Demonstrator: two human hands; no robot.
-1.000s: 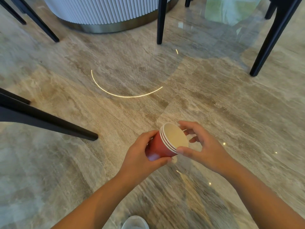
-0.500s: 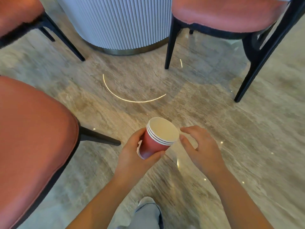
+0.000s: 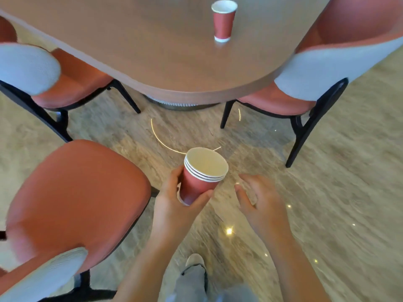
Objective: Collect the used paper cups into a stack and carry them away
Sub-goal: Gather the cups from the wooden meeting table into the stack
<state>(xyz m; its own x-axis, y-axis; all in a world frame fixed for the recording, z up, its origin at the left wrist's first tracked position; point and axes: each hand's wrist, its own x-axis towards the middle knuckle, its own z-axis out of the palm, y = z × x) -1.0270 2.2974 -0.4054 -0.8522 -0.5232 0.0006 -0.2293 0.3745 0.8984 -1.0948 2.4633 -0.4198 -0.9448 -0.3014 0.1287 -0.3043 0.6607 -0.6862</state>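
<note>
Three rims show on the cup stack (image 3: 202,177) at centre frame, so I count three cups nested. Left hand (image 3: 174,205) grips it low on the red wall, thumb across the near side, fingers round the left side. That leaves the rims clear, which I read as room for another cup to drop in from above. Stack tilts slightly and touches nothing but that hand.

Right hand (image 3: 261,205) is empty: fingers loosely curled, palm down, just right of the stack, not touching it. Looks like the free picker, with the left as holder.

One lone cup (image 3: 223,20) stands upright on the table (image 3: 152,62), top of frame, right of centre, well apart from the stack. Probably the next target. My read: collecting is nearly done, carry-off not begun.

Obstacles:
- lower-left chair (image 3: 72,203), seat close beside the left forearm
- upper-left chair (image 3: 65,79) and upper-right chair (image 3: 327,51), both tucked partly under the table edge

The gap between the upper two gives a straight line to the table edge. The lone cup sits far in, so reaching it likely needs a step or a lean.

Risks: a one-hand grip on thin paper walls can buckle them if squeezed hard, and more tilt could let the inner cups slide. Top cup's inside looks pale and dry; the lower ones are hidden, so I can't tell about dregs.
</note>
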